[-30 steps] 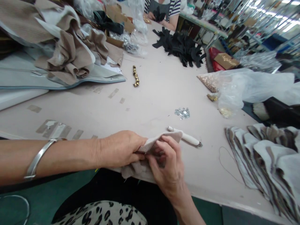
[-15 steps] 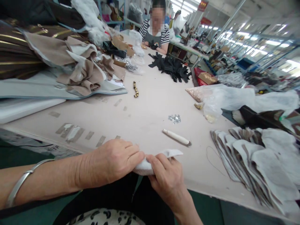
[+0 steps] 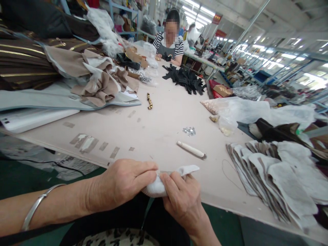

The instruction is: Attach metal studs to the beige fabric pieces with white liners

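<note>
Between my two hands, at the table's near edge, is a folded piece of white-backed fabric (image 3: 156, 188) with a ribbed tan side underneath. My left hand (image 3: 125, 179) pinches its left end, thumb and fingers pressed together. The fingers of my right hand (image 3: 182, 193) are closed round the right part, and a white flap sticks out past them. Just beyond the hands lies a white pen-like tool (image 3: 191, 149) with a dark tip. A small cluster of silvery metal pieces (image 3: 189, 131) sits behind it.
Stacked grey-white fabric pieces (image 3: 279, 181) lie at right, near a loose thread. Plastic bags (image 3: 238, 109) stand behind them. Tan and brown fabric (image 3: 99, 82) is heaped at left. A gold-coloured chain piece (image 3: 149, 101) and black strips (image 3: 183, 78) lie farther back, before a seated co-worker (image 3: 170, 41).
The camera view has shifted slightly. Both hands keep hold of the fabric piece, which is now turned a little, with more of its white side showing between them.
</note>
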`<action>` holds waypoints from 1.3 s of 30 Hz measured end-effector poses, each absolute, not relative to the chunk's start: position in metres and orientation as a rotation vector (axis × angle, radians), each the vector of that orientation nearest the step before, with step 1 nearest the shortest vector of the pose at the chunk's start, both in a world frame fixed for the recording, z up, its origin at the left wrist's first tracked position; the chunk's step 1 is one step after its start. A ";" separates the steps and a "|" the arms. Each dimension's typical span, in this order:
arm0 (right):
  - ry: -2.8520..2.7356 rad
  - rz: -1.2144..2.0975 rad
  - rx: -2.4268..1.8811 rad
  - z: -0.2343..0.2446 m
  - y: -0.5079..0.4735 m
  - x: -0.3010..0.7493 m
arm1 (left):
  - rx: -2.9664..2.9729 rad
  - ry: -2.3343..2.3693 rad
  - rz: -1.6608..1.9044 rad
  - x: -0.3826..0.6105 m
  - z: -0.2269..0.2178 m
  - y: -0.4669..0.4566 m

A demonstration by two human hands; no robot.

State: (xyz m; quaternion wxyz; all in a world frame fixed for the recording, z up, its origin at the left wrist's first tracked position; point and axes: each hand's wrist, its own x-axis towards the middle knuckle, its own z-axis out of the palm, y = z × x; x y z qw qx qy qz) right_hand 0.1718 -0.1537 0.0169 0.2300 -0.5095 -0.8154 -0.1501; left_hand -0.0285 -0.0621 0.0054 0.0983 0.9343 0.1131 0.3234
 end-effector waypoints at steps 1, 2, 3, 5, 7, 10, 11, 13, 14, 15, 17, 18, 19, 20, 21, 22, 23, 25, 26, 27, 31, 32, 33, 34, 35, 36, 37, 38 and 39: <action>-2.250 -0.421 -1.409 0.019 -0.154 0.172 | 2.736 0.308 0.977 -0.028 0.006 -0.063; -2.255 -0.425 -1.418 0.020 -0.153 0.171 | 2.712 0.286 0.984 -0.028 0.006 -0.063; -2.261 -0.421 -1.431 0.021 -0.154 0.171 | 2.691 0.271 0.976 -0.027 0.007 -0.063; -2.274 -0.393 -1.447 0.021 -0.154 0.171 | 2.649 0.259 0.930 -0.026 0.007 -0.063; -2.287 -0.325 -1.467 0.021 -0.155 0.171 | 2.583 0.270 0.858 -0.026 0.006 -0.061; -2.297 -0.030 -1.557 0.024 -0.154 0.174 | 2.374 0.353 0.654 -0.026 0.005 -0.058; -2.288 0.116 -1.591 0.025 -0.153 0.175 | 2.286 0.389 0.566 -0.026 0.006 -0.057; -2.252 0.403 -1.628 0.028 -0.150 0.176 | 2.160 0.431 0.435 -0.026 0.008 -0.056; -2.232 0.502 -1.635 0.029 -0.149 0.176 | 2.143 0.439 0.410 -0.025 0.009 -0.056; -2.216 0.557 -1.648 0.028 -0.148 0.176 | 2.156 0.440 0.409 -0.025 0.008 -0.055; -2.221 0.533 -1.683 0.026 -0.145 0.176 | 2.230 0.447 0.424 -0.025 0.006 -0.054; -2.240 0.458 -1.700 0.024 -0.142 0.175 | 2.284 0.460 0.426 -0.025 0.005 -0.052; -2.265 0.347 -1.714 0.022 -0.140 0.176 | 2.353 0.470 0.433 -0.024 0.003 -0.049; -2.294 0.212 -1.718 0.021 -0.136 0.177 | 2.439 0.469 0.455 -0.023 0.002 -0.045; -2.325 0.064 -1.706 0.022 -0.132 0.178 | 2.539 0.460 0.494 -0.021 0.002 -0.039; -2.350 -0.092 -1.680 0.023 -0.127 0.181 | 2.645 0.436 0.563 -0.018 0.002 -0.033; -2.362 -0.247 -1.651 0.025 -0.121 0.183 | 2.746 0.404 0.660 -0.014 0.004 -0.027; -2.332 -0.537 -1.617 0.029 -0.109 0.189 | 2.899 0.350 0.894 -0.004 0.007 -0.013; -2.295 -0.657 -1.624 0.029 -0.104 0.191 | 2.946 0.338 1.000 0.001 0.007 -0.007; -2.255 -0.753 -1.642 0.028 -0.100 0.193 | 2.978 0.330 1.085 0.006 0.005 -0.003; -2.260 -0.783 -1.761 0.005 -0.100 0.196 | 3.054 0.276 1.075 0.019 -0.022 0.002; -2.298 -0.708 -1.790 -0.003 -0.104 0.196 | 3.076 0.249 1.000 0.019 -0.030 0.001; -2.335 -0.614 -1.816 -0.010 -0.110 0.196 | 3.095 0.226 0.911 0.018 -0.037 -0.001; -2.358 -0.513 -1.845 -0.016 -0.117 0.196 | 3.109 0.212 0.817 0.015 -0.044 -0.003; -2.365 -0.417 -1.873 -0.021 -0.125 0.197 | 3.115 0.204 0.735 0.012 -0.048 -0.006; -2.357 -0.336 -1.901 -0.024 -0.132 0.197 | 3.110 0.203 0.676 0.008 -0.051 -0.008; -2.339 -0.275 -1.931 -0.027 -0.139 0.198 | 3.100 0.210 0.639 0.003 -0.053 -0.009; -2.316 -0.236 -1.958 -0.028 -0.145 0.199 | 3.086 0.221 0.616 -0.001 -0.053 -0.011; -2.290 -0.213 -1.977 -0.028 -0.150 0.200 | 3.070 0.232 0.607 -0.004 -0.053 -0.012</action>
